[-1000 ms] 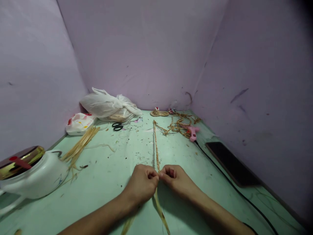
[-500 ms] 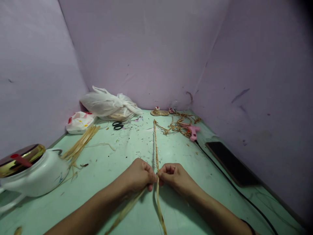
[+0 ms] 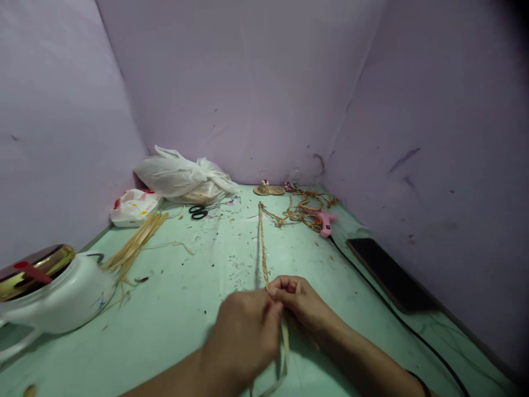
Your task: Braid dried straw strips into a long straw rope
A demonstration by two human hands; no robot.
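Note:
A thin braid of straw-coloured fibre (image 3: 263, 242) runs down the middle of the green table toward me, taut from its far end to my fingers. My right hand (image 3: 298, 300) pinches the near end of the braid between thumb and forefinger. Close against it, my left hand (image 3: 250, 333) is closed with its back toward me, slightly blurred, at the same end of the braid. Loose pale fibre strands (image 3: 285, 344) hang below the hands and bend toward the table's near side. The left fingertips are partly hidden, but strands come out beneath them.
At left stand a white pot (image 3: 70, 298) with a gold lid and a bundle of dry fibre strips (image 3: 136, 242). Black scissors (image 3: 198, 212), a plastic bag (image 3: 185, 176) and a small woven hat (image 3: 268, 189) lie behind. Rightward are a pink glue gun (image 3: 326, 223) and a phone (image 3: 390, 273).
My left hand has moved right and nearer, turning over in front of the braid against my right hand. The loose strands have swung rightward. My right hand has stayed almost in place.

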